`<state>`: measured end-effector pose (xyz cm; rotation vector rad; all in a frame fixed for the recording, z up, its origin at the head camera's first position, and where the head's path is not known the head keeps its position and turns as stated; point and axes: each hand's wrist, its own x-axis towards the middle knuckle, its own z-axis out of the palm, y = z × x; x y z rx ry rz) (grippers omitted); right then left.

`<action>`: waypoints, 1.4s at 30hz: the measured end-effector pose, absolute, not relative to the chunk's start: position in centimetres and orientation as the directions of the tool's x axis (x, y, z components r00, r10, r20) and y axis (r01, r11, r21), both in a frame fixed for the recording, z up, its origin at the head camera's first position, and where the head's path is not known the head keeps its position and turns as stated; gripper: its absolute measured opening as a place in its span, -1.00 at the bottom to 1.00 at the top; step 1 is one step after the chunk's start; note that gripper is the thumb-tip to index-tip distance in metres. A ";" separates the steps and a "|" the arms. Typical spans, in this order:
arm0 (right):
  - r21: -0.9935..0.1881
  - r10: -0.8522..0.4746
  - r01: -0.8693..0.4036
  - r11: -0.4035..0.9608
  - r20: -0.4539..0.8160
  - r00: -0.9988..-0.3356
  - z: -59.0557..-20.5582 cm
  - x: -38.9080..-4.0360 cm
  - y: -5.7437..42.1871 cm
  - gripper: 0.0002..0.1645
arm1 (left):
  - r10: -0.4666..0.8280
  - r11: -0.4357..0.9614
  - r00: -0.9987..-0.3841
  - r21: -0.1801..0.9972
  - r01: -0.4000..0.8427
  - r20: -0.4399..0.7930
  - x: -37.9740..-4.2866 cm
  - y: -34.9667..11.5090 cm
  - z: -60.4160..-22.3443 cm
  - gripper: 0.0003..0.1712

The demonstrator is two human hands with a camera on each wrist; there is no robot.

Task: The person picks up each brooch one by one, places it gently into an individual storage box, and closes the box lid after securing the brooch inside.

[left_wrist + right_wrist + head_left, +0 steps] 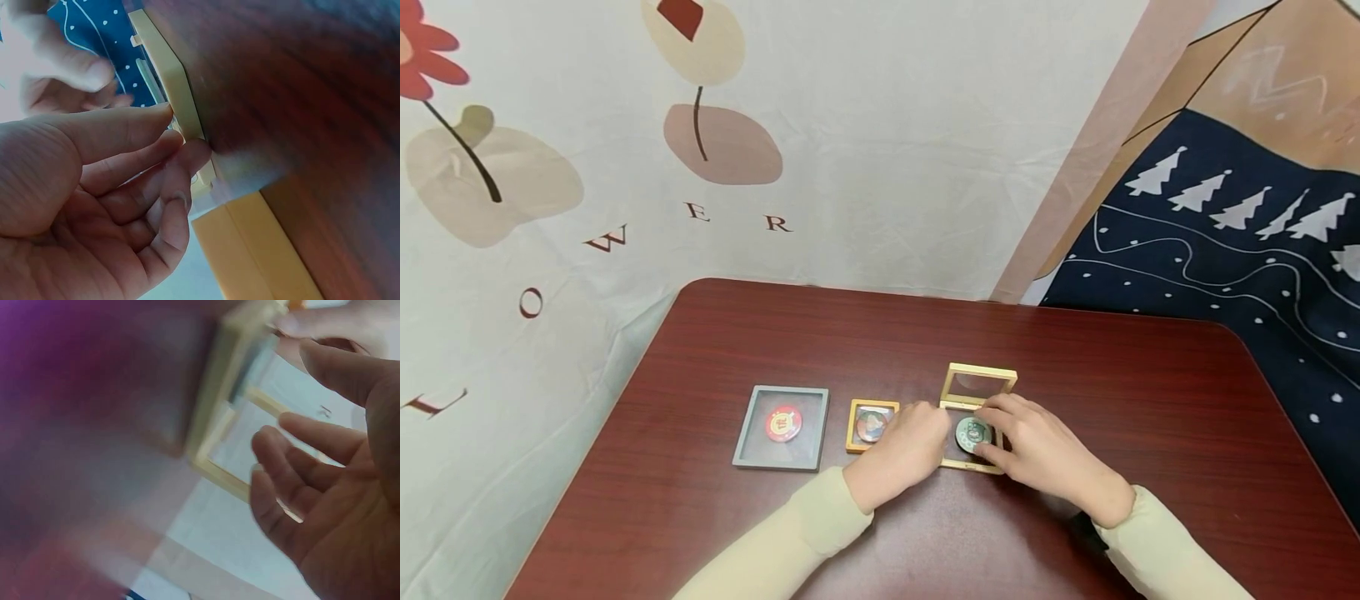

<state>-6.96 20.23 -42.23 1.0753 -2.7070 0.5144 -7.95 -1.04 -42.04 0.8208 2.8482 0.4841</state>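
Observation:
A small pale-yellow display case point(972, 467) lies on the table with its hinged windowed lid point(979, 370) raised at the back. In its base sits a round green badge-like disc point(973, 434). My left hand point(912, 443) pinches the left side of this case; in the left wrist view the thumb and fingertips point(164, 114) close on its yellow rim. My right hand point(1037, 440) hovers at the case's right side, thumb and forefinger spread about the disc. The right wrist view shows the fingers loosely bent, with nothing held between them.
Left of the hands lies a smaller orange-yellow case point(852, 428) with a round picture badge. Farther left is a larger grey square case point(745, 450) holding a red round badge point(784, 424). Printed cloths point(880, 167) hang behind the dark red table point(1150, 400).

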 end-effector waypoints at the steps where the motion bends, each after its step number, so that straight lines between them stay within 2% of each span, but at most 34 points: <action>1: -0.252 -0.626 -0.699 0.670 0.315 -0.714 -41.8 -7.0 20.3 -0.56 | 0.539 0.799 -0.841 0.343 0.494 -0.042 -7.9 -1.1 -42.0 -0.52; 4: -0.247 -0.616 -0.723 0.645 0.393 -0.683 -40.4 -7.2 20.5 -0.66 | 0.540 0.794 -0.841 0.349 0.498 -0.028 -7.9 -1.2 -42.1 -0.53; 9: -0.224 -0.568 -0.743 0.631 0.519 -0.639 -38.5 -8.1 21.4 -0.68 | 0.537 0.781 -0.844 0.379 0.496 -0.002 -7.8 -1.3 -42.1 -0.52; 15: -0.231 -0.479 -0.696 0.680 0.579 -0.660 -37.9 -9.1 22.7 -0.64 | 0.547 0.766 -0.837 0.406 0.498 -0.004 -7.7 -1.3 -42.1 -0.47; 19: -0.242 -0.450 -0.658 0.713 0.561 -0.695 -38.2 -9.5 23.3 -0.60 | 0.551 0.775 -0.835 0.374 0.510 -0.001 -7.7 -1.2 -42.1 -0.46; 25: -0.286 -0.442 -0.605 0.743 0.469 -0.765 -39.1 -9.8 23.5 -0.54 | 0.547 0.781 -0.837 0.361 0.509 -0.002 -7.7 -1.2 -42.0 -0.47; 29: -0.289 -0.443 -0.582 0.760 0.425 -0.790 -39.6 -10.0 23.3 -0.55 | 0.551 0.778 -0.834 0.357 0.517 0.007 -7.7 -1.2 -42.1 -0.47; 34: -0.269 -0.456 -0.587 0.764 0.419 -0.785 -40.4 -9.9 23.1 -0.63 | 0.554 0.776 -0.833 0.355 0.521 0.013 -7.7 -1.3 -42.2 -0.47; 42: -0.245 -0.476 -0.622 0.743 0.460 -0.749 -40.6 -9.2 23.0 -0.58 | 0.559 0.776 -0.829 0.342 0.530 0.017 -7.9 -1.3 -42.3 -0.43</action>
